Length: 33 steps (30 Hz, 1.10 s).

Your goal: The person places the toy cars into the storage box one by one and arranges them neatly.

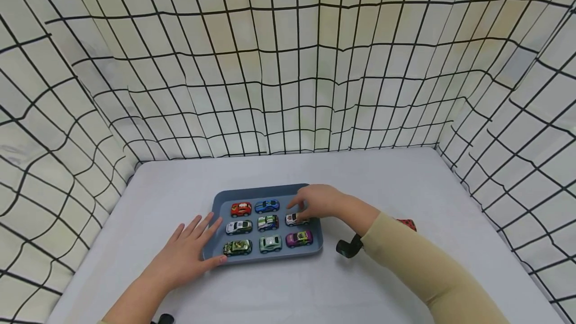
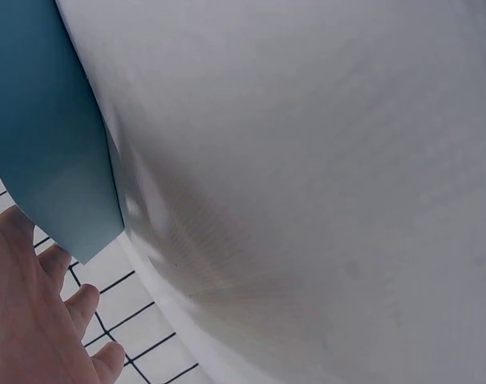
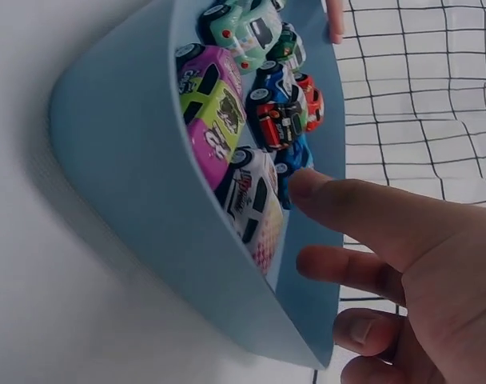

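Note:
A blue-grey tray (image 1: 288,256) holds several small toy cars in rows. My left hand (image 1: 186,251) is spread at the tray's left side, its fingertips at the rim. Over the tray's right end, my right hand (image 1: 320,201) has its thumb and forefinger apart, close above a white toy car (image 3: 255,200), and nothing shows between them. A purple toy car (image 1: 299,238) sits in front of the white one. Left of them are a blue toy car (image 1: 267,206), a red toy car (image 1: 241,209) and a camouflage toy car (image 1: 237,247).
A red object (image 1: 407,224) lies on the white table (image 1: 360,174) at the right, partly hidden by my right sleeve. Black wrist-camera parts (image 1: 348,247) show below the right wrist. White cloth with a black grid (image 1: 288,74) surrounds the table's back and sides.

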Tool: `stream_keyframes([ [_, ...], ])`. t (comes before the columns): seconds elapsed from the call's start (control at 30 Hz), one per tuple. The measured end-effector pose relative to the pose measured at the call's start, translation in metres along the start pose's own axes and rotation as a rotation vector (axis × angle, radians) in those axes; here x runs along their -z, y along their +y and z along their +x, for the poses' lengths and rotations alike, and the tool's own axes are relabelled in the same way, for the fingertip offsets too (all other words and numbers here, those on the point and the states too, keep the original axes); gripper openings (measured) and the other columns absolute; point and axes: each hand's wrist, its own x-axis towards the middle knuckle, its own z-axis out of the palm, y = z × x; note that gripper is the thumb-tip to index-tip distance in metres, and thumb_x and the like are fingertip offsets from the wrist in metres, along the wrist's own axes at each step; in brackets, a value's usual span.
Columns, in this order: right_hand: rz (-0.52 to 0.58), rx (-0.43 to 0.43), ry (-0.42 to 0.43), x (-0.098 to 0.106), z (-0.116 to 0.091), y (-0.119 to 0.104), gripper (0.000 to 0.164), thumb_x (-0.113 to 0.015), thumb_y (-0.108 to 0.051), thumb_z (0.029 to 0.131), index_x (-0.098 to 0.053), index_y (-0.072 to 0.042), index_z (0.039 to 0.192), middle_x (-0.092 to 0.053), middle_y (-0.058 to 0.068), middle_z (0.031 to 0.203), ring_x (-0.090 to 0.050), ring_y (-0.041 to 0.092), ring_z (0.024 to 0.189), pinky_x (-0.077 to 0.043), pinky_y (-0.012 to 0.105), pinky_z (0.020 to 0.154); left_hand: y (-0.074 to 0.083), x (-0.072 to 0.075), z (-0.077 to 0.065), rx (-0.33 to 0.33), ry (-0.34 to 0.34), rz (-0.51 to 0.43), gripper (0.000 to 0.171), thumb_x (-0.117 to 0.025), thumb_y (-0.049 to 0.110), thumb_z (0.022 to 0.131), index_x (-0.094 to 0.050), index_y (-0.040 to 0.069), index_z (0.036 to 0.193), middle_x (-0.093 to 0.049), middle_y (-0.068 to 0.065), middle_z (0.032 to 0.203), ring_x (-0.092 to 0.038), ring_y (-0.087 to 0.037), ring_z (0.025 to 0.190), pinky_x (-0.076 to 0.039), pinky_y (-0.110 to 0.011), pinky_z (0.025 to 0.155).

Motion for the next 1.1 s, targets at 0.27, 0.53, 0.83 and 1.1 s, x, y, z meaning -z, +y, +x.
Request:
stream_keyframes([
  [0.27, 0.053, -0.020, 0.030, 0.006, -0.013, 0.010, 0.040, -0.076, -0.038, 0.088, -0.069, -0.033, 0.127, -0.064, -0.012, 0.098, -0.057, 0.008, 0.089, -0.050, 0.028, 0.076, 0.000, 0.000, -0.001, 0.001, 0.003, -0.005, 0.103, -0.045, 0.086, 0.079, -0.034, 0.018, 0.156, -0.028, -0.013, 0.161, -0.022, -0.042, 0.146, -0.016, -0.068, 0.114],
  [0.53, 0.137, -0.040, 0.069, 0.008, -0.037, 0.029, 0.039, -0.078, -0.031, 0.087, -0.071, -0.027, 0.125, -0.065, -0.008, 0.098, -0.059, 0.019, 0.094, -0.050, 0.031, 0.079, 0.001, 0.000, -0.001, 0.001, 0.000, -0.015, 0.104, -0.044, 0.087, 0.079, -0.034, 0.018, 0.156, -0.028, -0.013, 0.161, -0.022, -0.042, 0.147, -0.015, -0.067, 0.114],
  [0.83, 0.109, -0.103, 0.089, 0.002, -0.070, 0.060, 0.038, -0.079, -0.030, 0.086, -0.072, -0.027, 0.124, -0.066, -0.007, 0.101, -0.060, 0.018, 0.094, -0.052, 0.033, 0.080, -0.001, -0.001, 0.001, 0.001, 0.003, -0.004, 0.102, -0.049, 0.084, 0.080, -0.034, 0.018, 0.156, -0.028, -0.013, 0.161, -0.022, -0.042, 0.147, -0.015, -0.068, 0.114],
  [1.1, 0.114, -0.172, 0.095, -0.001, -0.108, 0.086, 0.039, -0.079, -0.031, 0.086, -0.072, -0.027, 0.124, -0.066, -0.006, 0.103, -0.059, 0.019, 0.094, -0.051, 0.034, 0.079, -0.001, -0.001, 0.001, -0.002, 0.006, -0.007, 0.104, -0.045, 0.087, 0.079, -0.033, 0.018, 0.156, -0.028, -0.013, 0.161, -0.022, -0.042, 0.147, -0.015, -0.068, 0.114],
])
